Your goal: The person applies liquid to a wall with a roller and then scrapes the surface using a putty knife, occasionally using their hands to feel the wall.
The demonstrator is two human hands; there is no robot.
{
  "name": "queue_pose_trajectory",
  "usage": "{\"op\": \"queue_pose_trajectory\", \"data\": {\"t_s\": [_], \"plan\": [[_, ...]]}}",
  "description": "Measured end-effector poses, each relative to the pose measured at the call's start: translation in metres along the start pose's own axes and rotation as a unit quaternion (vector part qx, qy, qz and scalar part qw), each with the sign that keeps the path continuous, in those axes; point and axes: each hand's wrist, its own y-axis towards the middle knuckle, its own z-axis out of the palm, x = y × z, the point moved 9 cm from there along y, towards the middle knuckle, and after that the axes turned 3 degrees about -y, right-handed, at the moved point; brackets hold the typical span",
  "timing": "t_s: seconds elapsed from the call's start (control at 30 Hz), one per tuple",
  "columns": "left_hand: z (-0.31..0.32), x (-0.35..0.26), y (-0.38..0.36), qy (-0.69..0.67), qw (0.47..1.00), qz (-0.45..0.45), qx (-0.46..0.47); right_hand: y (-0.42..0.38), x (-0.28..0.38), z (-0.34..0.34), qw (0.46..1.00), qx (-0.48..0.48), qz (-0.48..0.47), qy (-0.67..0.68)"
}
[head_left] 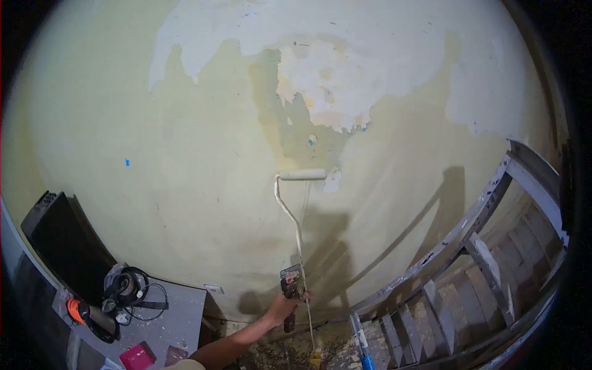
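Note:
My left hand (pixel 290 306) reaches in from the bottom, closed around the dark handle of a scraper (pixel 291 280) with a broad, stained blade pointing up. Its fingertips lie right at the thin rod of a paint roller (pixel 298 237), which runs past the hand. The pale roller sleeve (pixel 302 175) is level against the wall, just left of a small white patch. Down at the bottom edge shows a yellow part (pixel 316 361) at the rod's lower end. My right hand is out of view.
The yellowish wall (pixel 203 148) has large peeled white areas above. Right, a paint-spotted ladder (pixel 444 253) leans near wooden slats (pixel 475 296). Left, a grey table (pixel 179 308) bears a black panel-like object (pixel 65 240), cables (pixel 126 287) and a red box (pixel 137 356). Flakes litter the floor (pixel 271 351).

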Motion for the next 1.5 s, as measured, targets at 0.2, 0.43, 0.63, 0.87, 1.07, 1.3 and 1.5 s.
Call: {"op": "queue_pose_trajectory", "data": {"t_s": [0.2, 0.43, 0.63, 0.87, 1.07, 1.3, 1.5], "plan": [[0.001, -0.019, 0.015, 0.024, 0.999, 0.027, 0.012, -0.005, -0.059, 0.037, 0.996, 0.049, 0.051, 0.054], [0.012, -0.042, 0.024, -0.074, 0.996, 0.04, 0.027, -0.013, -0.106, 0.073, 0.97, 0.116, 0.119, 0.18], [-0.001, -0.021, 0.021, -0.032, 0.996, 0.083, 0.002, -0.016, -0.022, 0.026, 0.993, 0.027, 0.081, 0.076], [-0.004, -0.041, 0.019, -0.08, 0.994, 0.02, -0.064, 0.005, -0.008, 0.019, 1.0, 0.027, -0.004, -0.004], [0.006, -0.072, 0.027, -0.045, 0.997, 0.05, -0.027, 0.015, -0.025, 0.01, 0.998, 0.007, -0.066, -0.021], [-0.001, -0.045, 0.007, 0.03, 0.998, 0.052, -0.009, 0.002, -0.047, 0.018, 0.999, 0.005, -0.025, -0.036], [-0.022, 0.111, -0.02, -0.043, 0.996, -0.072, 0.033, -0.072, -0.149, 0.033, 0.986, 0.064, 0.068, -0.136]]}}
